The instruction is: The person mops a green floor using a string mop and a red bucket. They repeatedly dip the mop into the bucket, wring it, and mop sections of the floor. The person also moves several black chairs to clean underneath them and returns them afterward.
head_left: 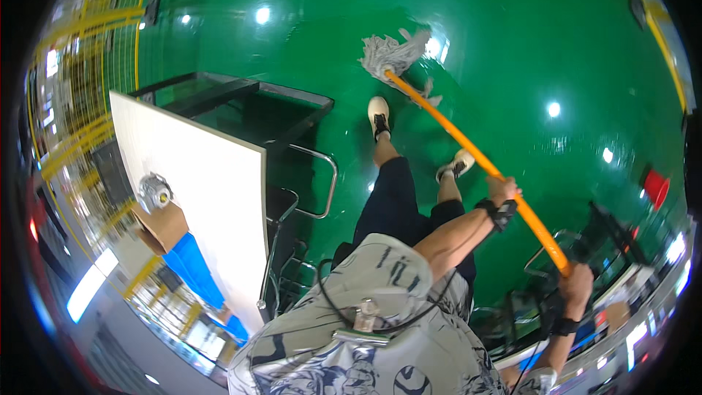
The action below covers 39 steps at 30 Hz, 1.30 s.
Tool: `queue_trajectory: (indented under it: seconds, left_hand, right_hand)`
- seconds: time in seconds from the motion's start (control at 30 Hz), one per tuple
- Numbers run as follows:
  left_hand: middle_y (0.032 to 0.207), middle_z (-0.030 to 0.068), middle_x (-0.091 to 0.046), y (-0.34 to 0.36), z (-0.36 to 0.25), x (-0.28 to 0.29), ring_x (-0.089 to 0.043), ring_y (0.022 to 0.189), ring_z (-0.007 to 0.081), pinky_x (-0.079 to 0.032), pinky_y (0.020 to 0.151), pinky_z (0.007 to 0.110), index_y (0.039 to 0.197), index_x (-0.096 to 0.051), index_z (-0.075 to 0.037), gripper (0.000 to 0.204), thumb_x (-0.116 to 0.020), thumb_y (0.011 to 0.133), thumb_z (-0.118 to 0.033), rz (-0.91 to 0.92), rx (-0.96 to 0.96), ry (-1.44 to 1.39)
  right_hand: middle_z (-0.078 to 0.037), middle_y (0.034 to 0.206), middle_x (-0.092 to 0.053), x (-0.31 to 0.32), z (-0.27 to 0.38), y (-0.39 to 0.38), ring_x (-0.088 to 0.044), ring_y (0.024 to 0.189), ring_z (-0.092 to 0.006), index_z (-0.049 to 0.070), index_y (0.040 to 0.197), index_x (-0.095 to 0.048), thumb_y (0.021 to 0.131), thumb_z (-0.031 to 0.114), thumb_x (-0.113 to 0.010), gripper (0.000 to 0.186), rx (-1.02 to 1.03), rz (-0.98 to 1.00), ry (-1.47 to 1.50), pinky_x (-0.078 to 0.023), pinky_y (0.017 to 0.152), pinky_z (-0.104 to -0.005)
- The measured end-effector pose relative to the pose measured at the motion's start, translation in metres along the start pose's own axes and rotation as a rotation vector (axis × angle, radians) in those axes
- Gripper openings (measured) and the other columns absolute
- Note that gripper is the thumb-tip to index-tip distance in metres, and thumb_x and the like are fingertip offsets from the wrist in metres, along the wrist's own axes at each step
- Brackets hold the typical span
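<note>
A mop with a long orange handle (468, 148) slants across the view, and its grey string head (395, 53) lies spread on the green floor ahead of my feet. My left hand (502, 190) is wrapped round the middle of the handle, its arm crossing in front of my body. Higher up, at the end of the handle, my right hand (578, 283) grips it closed. Both wrists wear black straps. The head rests flat on the floor, just beyond my forward shoe (379, 115).
To my left stands a white-topped table (219, 168) on a dark frame, with a roll of tape (155, 192) on it and chrome-legged seats (329, 183) beside it. A red bucket (656, 189) sits far right. Yellow mesh fencing (110, 29) runs along the left; the green floor (322, 14) shines.
</note>
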<state>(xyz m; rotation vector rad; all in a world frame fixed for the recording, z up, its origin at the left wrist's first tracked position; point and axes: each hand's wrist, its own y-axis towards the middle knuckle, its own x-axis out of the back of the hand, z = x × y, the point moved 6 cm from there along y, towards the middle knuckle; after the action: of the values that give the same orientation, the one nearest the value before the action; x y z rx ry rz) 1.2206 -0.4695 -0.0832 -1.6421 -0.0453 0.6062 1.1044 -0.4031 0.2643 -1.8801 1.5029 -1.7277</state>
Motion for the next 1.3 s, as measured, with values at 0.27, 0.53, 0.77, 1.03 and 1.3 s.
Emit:
queue_trajectory:
  seconds: [0.27,0.53,0.77,1.03,1.3]
  left_hand:
    - [0.056,0.004,-0.052,0.011,-0.476,0.101,-0.051,0.047,0.0161,-0.044,0.046,0.031,0.074,-0.05,-0.011,0.024,-0.061,0.09,-0.025,-0.128,-0.77,-0.044]
    - [0.084,0.0054,-0.059,-0.061,-0.589,0.191,-0.059,0.076,0.0162,-0.051,0.071,0.028,0.096,-0.056,-0.007,0.025,-0.066,0.088,-0.028,-0.011,-0.635,-0.31]
    - [0.097,0.0138,-0.056,-0.03,-0.451,0.14,-0.058,0.095,0.026,-0.047,0.091,0.035,0.105,-0.052,-0.005,0.03,-0.067,0.087,-0.024,0.215,-0.131,-0.162]
    - [0.073,0.0049,-0.063,0.003,-0.077,0.013,-0.056,0.056,0.0141,-0.045,0.05,0.025,0.084,-0.059,-0.007,0.033,-0.05,0.097,-0.037,0.027,-0.085,0.05]
    - [0.065,0.0041,-0.05,-0.083,0.332,-0.014,-0.053,0.055,0.0191,-0.047,0.051,0.035,0.096,-0.044,-0.012,0.029,-0.063,0.089,-0.033,-0.038,0.7,0.016]
  right_hand:
    - [-0.013,0.081,-0.064,0.137,0.394,0.155,-0.064,0.08,-0.0312,0.006,0.083,-0.063,0.077,0.014,-0.064,0.009,0.556,-0.098,0.142,-0.053,0.07,-0.0407]
    - [-0.026,0.086,-0.064,0.145,0.617,0.156,-0.062,0.083,-0.0425,-0.005,0.097,-0.054,0.076,0.015,-0.06,0.029,0.918,0.197,0.593,-0.05,0.071,-0.0508]
    - [-0.024,0.087,-0.065,0.123,0.4,0.135,-0.064,0.08,-0.0383,-0.003,0.101,-0.056,0.078,0.021,-0.062,0.034,0.627,0.169,0.547,-0.051,0.069,-0.0481]
    - [-0.011,0.064,-0.06,-0.032,0.002,0.038,-0.057,0.048,-0.0244,-0.001,0.087,-0.062,0.078,0.035,-0.07,0.038,0.213,0.43,0.837,-0.044,0.049,-0.0363]
    - [-0.021,0.064,-0.059,-0.183,-0.221,-0.179,-0.06,0.063,-0.0395,0.0,0.069,-0.062,0.062,0.024,-0.079,0.03,-0.463,0.027,0.414,-0.045,0.054,-0.0448]
